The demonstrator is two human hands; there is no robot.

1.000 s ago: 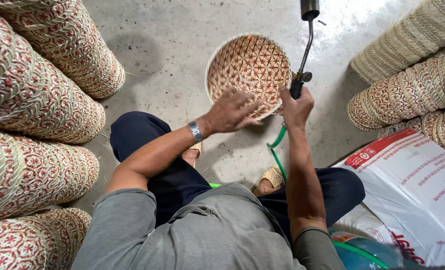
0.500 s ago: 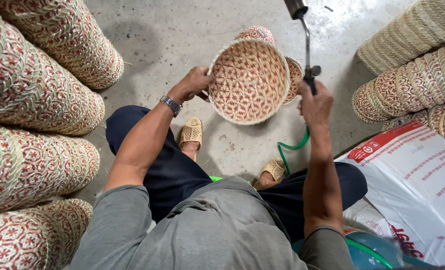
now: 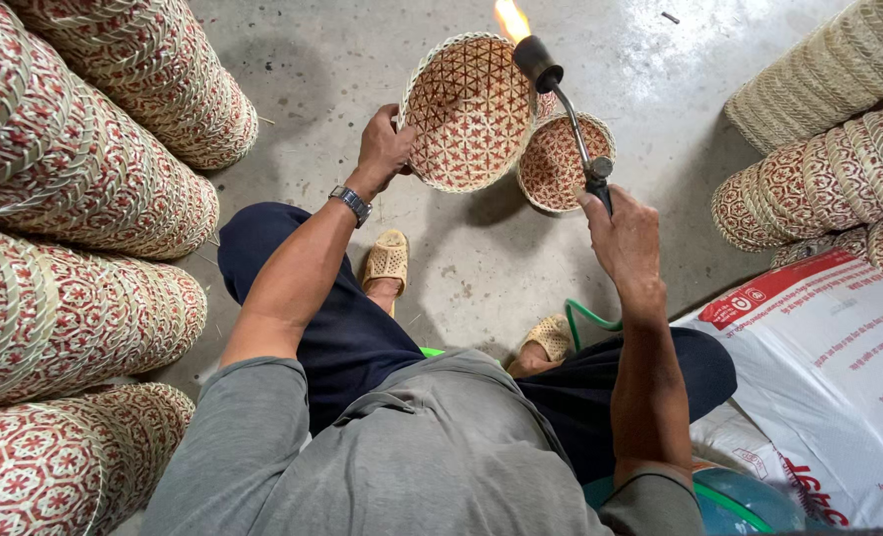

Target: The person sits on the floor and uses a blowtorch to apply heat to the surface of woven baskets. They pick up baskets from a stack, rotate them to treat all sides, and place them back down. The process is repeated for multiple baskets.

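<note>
My left hand grips the rim of a round woven basket with a red and tan pattern, holding it tilted up off the floor with its inside facing me. My right hand holds the handle of a gas torch. The torch's black nozzle sits at the basket's upper right rim and a yellow flame burns from it. A green hose runs down from the torch past my right foot. A second, smaller woven basket lies on the concrete floor behind the torch.
Long stacks of nested red-patterned baskets lie on the left. More stacks, tan and red, lie at the right. A white printed sack covers the floor at the lower right, with a blue-green gas cylinder top beside it.
My left hand lifted the basket off the floor and tilted it upright. The torch swung over to the basket's rim and is now lit. A second basket came into view behind.
</note>
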